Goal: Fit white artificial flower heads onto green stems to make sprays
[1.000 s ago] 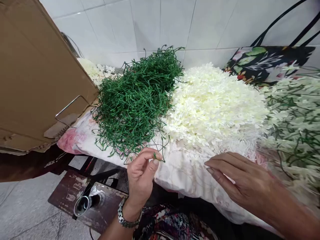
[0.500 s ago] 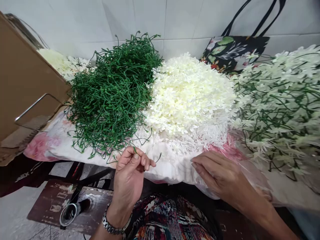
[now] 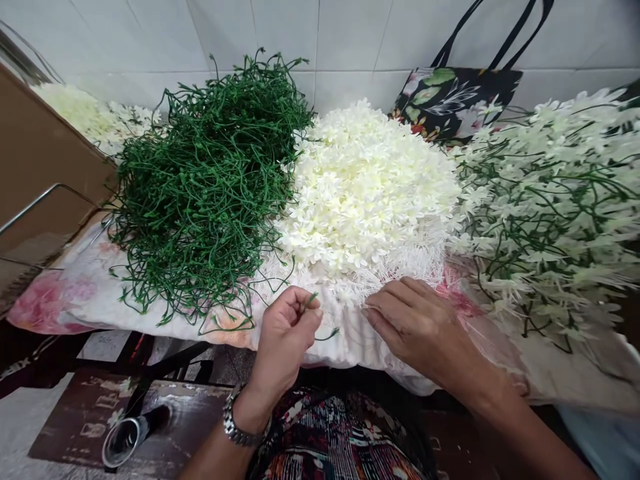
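Observation:
My left hand [image 3: 286,337], with a metal watch on its wrist, pinches a thin green artificial stem [image 3: 311,302] between thumb and fingers. A curved green end [image 3: 330,335] shows below the fingers. To its right, my right hand [image 3: 417,327] has its thumb and fingertips pressed together at the lower edge of the white petals; what it holds, if anything, is hidden. Behind the left hand lies a tangled heap of green stems [image 3: 210,180]. A mound of white artificial blossoms [image 3: 370,187] rises behind both hands.
Finished-looking white sprays with green stems [image 3: 560,213] pile up at the right. A flowered cloth [image 3: 75,297] covers the table. A cardboard box [image 3: 45,153] stands left, a black floral bag [image 3: 457,103] against the tiled wall. Below left, a cup [image 3: 123,440] sits on a brown bench.
My left hand has turned and moved right with the green stem, its tip now pointing up. My right hand has shifted slightly left and up, so the hands are closer. The view has swung a little.

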